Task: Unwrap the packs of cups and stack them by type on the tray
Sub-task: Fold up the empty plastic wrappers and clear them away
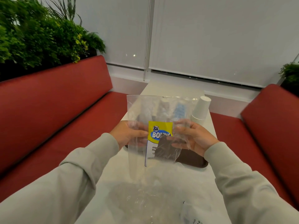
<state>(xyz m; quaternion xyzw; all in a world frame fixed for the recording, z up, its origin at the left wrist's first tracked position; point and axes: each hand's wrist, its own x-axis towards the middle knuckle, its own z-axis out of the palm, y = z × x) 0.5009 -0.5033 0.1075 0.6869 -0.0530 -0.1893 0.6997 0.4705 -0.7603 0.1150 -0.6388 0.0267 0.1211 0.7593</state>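
Hanging long-axis upright above the brown tray, the clear wrapper is pinched at each side by left hand and right hand; white cup stack stands far right.

The clear plastic bag had a yellow label that said "SM" and "BONUS". Under it, on white, small dark letters were cut off: "DIS", "PA" and "12".

Clear, yellow-labelled cup wrapper pinched between left hand and right hand; upside-down white paper cup stack beyond the right hand; brown tray beneath both.
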